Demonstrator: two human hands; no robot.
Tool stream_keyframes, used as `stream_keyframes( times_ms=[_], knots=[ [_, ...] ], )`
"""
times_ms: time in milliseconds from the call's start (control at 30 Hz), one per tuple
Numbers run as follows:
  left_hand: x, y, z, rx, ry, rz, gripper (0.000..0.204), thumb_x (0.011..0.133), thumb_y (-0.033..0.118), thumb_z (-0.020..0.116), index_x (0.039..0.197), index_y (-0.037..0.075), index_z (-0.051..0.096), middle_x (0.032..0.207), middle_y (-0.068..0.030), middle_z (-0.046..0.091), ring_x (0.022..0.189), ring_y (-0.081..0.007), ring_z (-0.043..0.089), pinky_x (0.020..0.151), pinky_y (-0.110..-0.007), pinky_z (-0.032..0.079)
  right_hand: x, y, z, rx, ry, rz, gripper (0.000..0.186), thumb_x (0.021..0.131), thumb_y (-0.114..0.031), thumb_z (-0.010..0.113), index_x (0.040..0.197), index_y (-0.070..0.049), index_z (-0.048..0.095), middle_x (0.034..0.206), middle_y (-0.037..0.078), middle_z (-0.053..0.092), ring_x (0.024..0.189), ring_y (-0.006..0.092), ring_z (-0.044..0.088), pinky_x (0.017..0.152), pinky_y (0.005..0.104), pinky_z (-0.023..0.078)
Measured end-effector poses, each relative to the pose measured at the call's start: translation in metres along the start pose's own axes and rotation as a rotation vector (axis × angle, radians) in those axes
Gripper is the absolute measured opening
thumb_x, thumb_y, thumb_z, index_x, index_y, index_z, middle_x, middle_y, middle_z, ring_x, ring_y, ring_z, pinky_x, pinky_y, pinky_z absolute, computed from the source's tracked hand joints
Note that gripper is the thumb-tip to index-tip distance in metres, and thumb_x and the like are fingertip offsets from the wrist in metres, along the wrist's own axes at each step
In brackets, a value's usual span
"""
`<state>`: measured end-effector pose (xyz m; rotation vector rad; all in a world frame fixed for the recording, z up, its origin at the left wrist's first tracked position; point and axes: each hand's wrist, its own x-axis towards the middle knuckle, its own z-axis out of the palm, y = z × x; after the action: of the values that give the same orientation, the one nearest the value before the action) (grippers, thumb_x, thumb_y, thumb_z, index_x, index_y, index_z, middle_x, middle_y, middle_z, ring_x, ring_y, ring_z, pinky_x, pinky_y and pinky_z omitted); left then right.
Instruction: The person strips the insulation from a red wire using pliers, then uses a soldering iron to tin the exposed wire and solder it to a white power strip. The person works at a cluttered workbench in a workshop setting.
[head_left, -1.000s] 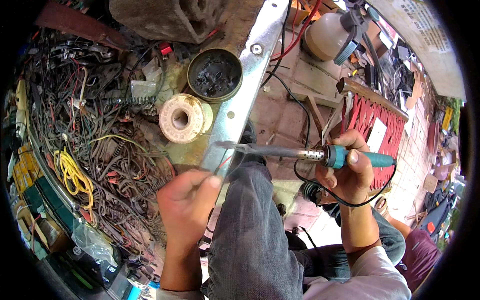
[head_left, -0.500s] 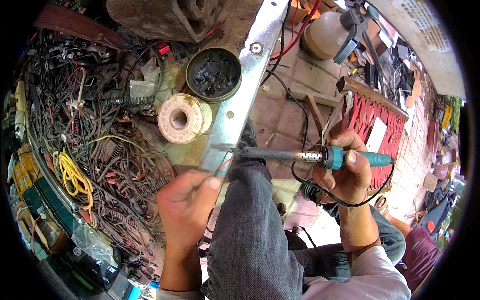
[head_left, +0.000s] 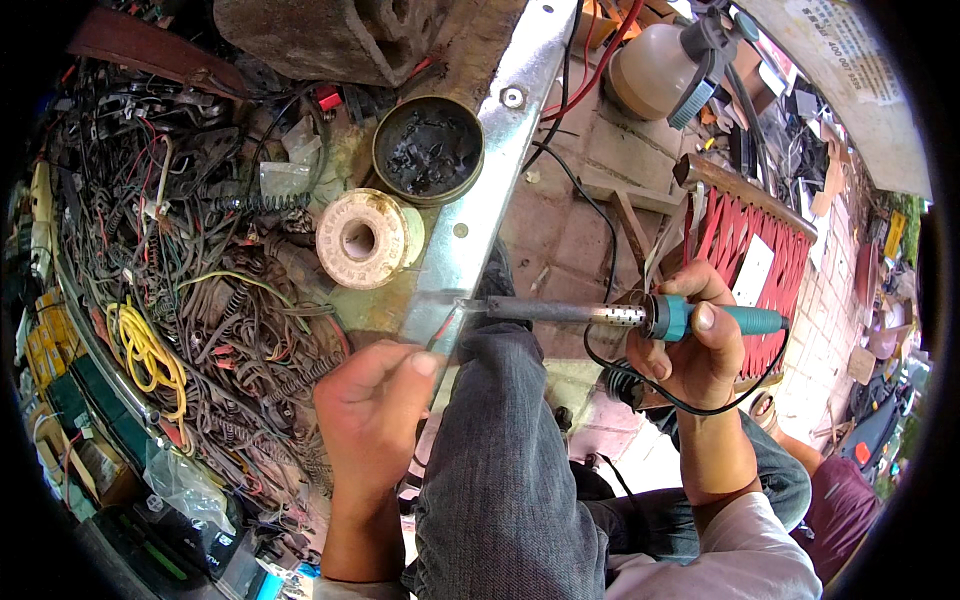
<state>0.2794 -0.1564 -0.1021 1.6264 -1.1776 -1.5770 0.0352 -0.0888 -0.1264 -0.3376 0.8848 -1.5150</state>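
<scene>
A cream, round-flanged spool [head_left: 388, 245] had stayed put on the dusty worktop [head_left: 368, 306]. Nearer the wearer, the left hand [head_left: 372, 410] had its grip pinched narrow on a thin, red-sheathed wire [head_left: 443, 328], its end over the shiny metal edge strip [head_left: 502, 150]. A teal-handled, grey-shafted soldering iron [head_left: 625, 314] met or nearly met that end; a second earlier its blurred tip reached farther left. The right hand [head_left: 705, 345] had its grip around the handle.
</scene>
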Motion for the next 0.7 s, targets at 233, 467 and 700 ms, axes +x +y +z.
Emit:
stream_keyframes(
  times_ms=[233, 467, 700],
  knots=[
    [0.0004, -0.0034, -0.0023, -0.013, 0.004, -0.020, 0.018, 0.085, 0.008, 0.056, 0.076, -0.006, 0.062, 0.055, -0.0031, 0.052, 0.049, -0.0091, 0.045, 0.049, -0.023, 0.035, 0.0000, -0.0008, 0.0010, 0.004, 0.015, 0.001, 0.026, 0.086, -0.015, 0.054, 0.105, 0.001, 0.051, 0.067, 0.020, 0.058, 0.044, 0.0187, 0.046, 0.043, 0.0309, 0.038],
    [-0.0003, -0.0028, -0.0007, -0.030, 0.016, -0.014, 0.019, 0.085, 0.010, 0.056, 0.075, -0.005, 0.062, 0.055, -0.0027, 0.052, 0.049, -0.0088, 0.045, 0.049, -0.023, 0.035, -0.0009, -0.0017, 0.0015, -0.006, 0.006, -0.004, 0.026, 0.085, -0.015, 0.055, 0.105, 0.001, 0.051, 0.066, 0.020, 0.059, 0.044, 0.0188, 0.047, 0.043, 0.0306, 0.038],
    [0.0003, -0.0062, -0.0032, -0.006, 0.006, 0.006, 0.015, 0.085, 0.007, 0.057, 0.076, -0.004, 0.061, 0.056, -0.0025, 0.052, 0.050, -0.0080, 0.045, 0.049, -0.022, 0.035, -0.0014, -0.0016, 0.0018, -0.015, 0.013, -0.010, 0.026, 0.085, -0.015, 0.055, 0.105, 0.002, 0.051, 0.066, 0.020, 0.059, 0.044, 0.0191, 0.047, 0.043, 0.0307, 0.039]
  ],
)
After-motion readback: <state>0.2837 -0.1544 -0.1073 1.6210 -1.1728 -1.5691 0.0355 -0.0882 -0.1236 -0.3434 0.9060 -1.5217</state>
